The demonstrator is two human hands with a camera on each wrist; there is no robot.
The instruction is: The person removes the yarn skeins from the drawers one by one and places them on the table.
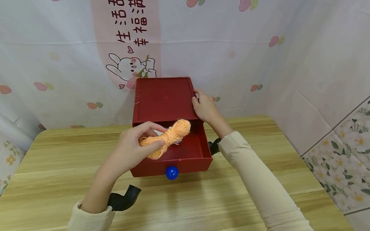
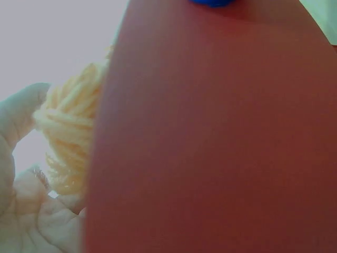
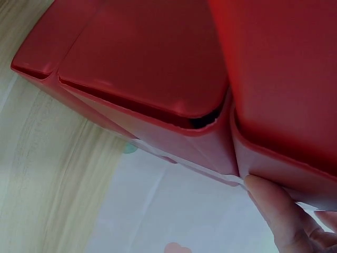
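My left hand [image 1: 134, 145] holds a bundle of orange yarn [image 1: 173, 131] between thumb and fingers, above a pulled-out red drawer [image 1: 195, 146]. In the left wrist view the yarn [image 2: 71, 126] is partly hidden behind the red drawer front [image 2: 210, 132]. A blue round knob [image 1: 172, 173] sits on that front. Something whitish [image 1: 177, 142] shows under the yarn; its kind cannot be told. My right hand [image 1: 206, 107] rests against the right side of the red drawer cabinet [image 1: 166, 98]. In the right wrist view a finger [image 3: 274, 205] touches the cabinet's side.
The cabinet stands on a wood-grain table [image 1: 60, 181], close to a white printed curtain [image 1: 215, 44] behind it. In the right wrist view further closed red drawers [image 3: 142, 58] show. Black wrist-mounted parts [image 1: 124, 199] stick out near the left sleeve.
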